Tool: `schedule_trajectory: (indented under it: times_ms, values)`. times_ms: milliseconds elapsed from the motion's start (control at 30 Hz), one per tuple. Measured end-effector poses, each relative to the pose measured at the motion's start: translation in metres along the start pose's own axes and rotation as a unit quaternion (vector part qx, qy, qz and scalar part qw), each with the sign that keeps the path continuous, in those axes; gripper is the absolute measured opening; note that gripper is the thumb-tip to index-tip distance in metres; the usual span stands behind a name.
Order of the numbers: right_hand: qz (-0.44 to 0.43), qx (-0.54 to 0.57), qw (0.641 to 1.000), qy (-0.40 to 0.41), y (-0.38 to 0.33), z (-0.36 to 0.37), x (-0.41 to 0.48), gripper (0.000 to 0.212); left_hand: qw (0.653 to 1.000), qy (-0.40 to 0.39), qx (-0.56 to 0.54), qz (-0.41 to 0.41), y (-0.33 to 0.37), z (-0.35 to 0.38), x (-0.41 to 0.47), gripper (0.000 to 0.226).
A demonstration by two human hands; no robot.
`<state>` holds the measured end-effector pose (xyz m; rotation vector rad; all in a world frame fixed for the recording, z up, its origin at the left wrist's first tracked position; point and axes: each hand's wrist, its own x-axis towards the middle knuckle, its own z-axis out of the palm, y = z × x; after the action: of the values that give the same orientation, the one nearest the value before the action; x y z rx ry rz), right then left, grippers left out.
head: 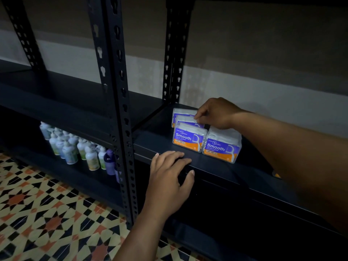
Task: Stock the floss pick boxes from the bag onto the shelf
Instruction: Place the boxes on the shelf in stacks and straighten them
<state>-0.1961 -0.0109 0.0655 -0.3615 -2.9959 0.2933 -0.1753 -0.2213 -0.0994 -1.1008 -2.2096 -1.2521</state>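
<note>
Pinching now: right hand [214,113] has thumb & fingertips closed on the top edge of a floss pick box [186,119]. It's 2nd row back on the shelf [160,142], tucked btw the front-left box [188,138] and the rear box [180,111]. Fully seated or a touch raised? Can't tell. Front-right box [222,147] stands just beside its neighbour, labels facing out. Bag: not in view.

Handling, my read: clear hard-plastic tubs, prob. light, w/ stiff walls that won't crush under a pinch. They look smooth & a bit slick, so a top-edge pinch could slip or tip one. Better hold = thumb one side, fingers the other across the narrow body, kept clear of the neighbours so nothing topples. Not fragile, I'd say.

Pose: right forearm runs in from the right, across & above the front-right box, wrist bent down, knuckles up. Left hand [169,172] lies loose on the shelf's front lip, fingers over the top, thumb down the face, holding nothing. Looks like a brace. Bottles [75,147] sit a level down in the left bay, well apart.
</note>
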Motion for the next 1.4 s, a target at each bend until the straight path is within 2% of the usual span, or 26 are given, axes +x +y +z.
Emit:
schedule_trajectory:
  times_ms: [233,367,1067,1167,1267,1400]
  values:
    - [-0.014,0.0,1.0,-0.008,-0.002,-0.004,-0.001,0.007,1.0,0.0,-0.007,-0.001,0.0,0.0,0.0,0.032]
    - [-0.015,-0.009,0.999,-0.031,-0.001,-0.005,-0.003,0.026,1.0,0.001,-0.005,-0.001,0.001,0.001,0.0,0.032]
    - [-0.02,0.012,0.999,-0.034,0.006,-0.009,-0.016,0.022,1.0,-0.001,-0.007,-0.005,0.002,0.0,-0.001,0.033]
    - [-0.026,0.024,0.999,-0.007,0.008,-0.01,-0.012,0.021,1.0,-0.005,-0.01,-0.005,0.002,0.0,-0.001,0.033]
    - [-0.023,0.019,0.999,0.035,0.009,-0.011,0.001,0.028,1.0,-0.007,-0.011,-0.004,0.001,0.0,-0.001,0.032]
    - [-0.029,-0.002,1.0,0.003,0.002,-0.005,0.02,0.039,1.0,-0.003,-0.009,-0.009,0.002,-0.001,0.0,0.03]
